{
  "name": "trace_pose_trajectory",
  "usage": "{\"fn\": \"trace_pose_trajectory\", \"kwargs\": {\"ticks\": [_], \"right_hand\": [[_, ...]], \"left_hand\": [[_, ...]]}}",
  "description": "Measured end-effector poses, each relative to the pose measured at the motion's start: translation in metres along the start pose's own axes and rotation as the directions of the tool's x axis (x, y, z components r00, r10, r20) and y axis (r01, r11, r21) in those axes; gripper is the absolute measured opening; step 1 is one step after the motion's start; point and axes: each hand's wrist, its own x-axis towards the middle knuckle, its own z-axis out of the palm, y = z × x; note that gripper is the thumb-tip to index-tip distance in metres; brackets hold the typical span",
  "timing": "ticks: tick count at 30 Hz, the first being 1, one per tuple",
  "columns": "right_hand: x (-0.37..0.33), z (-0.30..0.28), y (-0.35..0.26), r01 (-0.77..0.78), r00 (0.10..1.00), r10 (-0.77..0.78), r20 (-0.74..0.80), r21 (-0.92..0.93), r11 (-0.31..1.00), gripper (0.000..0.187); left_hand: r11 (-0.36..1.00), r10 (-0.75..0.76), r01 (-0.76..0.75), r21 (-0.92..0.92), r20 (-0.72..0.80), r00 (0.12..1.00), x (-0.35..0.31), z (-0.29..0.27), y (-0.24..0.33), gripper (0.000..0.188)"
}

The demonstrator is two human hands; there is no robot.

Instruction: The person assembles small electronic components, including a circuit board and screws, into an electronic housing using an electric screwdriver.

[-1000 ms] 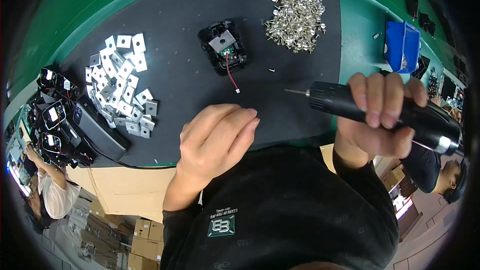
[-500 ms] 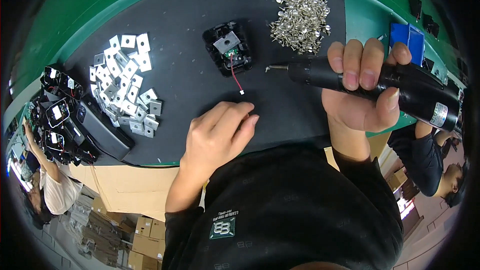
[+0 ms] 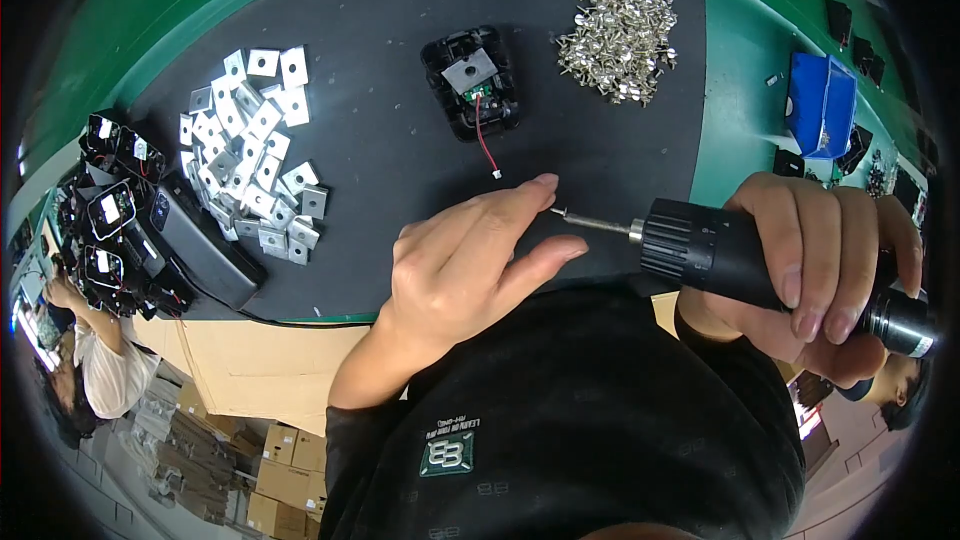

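One bit tip hidden behind left hand (image 3: 470, 260).

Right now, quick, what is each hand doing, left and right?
Left hand: open, fingertips at the metal bit of the black electric screwdriver, gripping nothing visible.
Right hand: closed around the screwdriver's black body.

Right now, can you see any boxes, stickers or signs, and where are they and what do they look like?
Cardboard boxes: lower left, on the floor below the table; brown, stacked.
Blue bin: far right on the green bench; open, box-shaped, bright blue.
Shirt patch: bottom centre on the black shirt; small rectangular green and white logo.
Black casings: left edge; each with a small white rectangular label.
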Motion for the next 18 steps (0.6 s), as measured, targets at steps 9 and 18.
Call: {"fn": "trace_pose_trajectory", "kwargs": {"ticks": [9,18], "right_hand": [[-0.002,-0.004,-0.007,-0.01,0.999,0.01,0.032,0.011,1.0,0.045],[0.014,-0.01,0.004,0.085,0.949,-0.148,0.279,0.227,0.97,0.035]], "left_hand": [[0.982,0.144,-0.148,-0.122,-0.037,0.989,0.002,0.002,-0.006,0.022],[0.894,0.151,-0.154,-0.421,-0.043,0.988,-0.001,0.005,-0.006,0.024]]}}
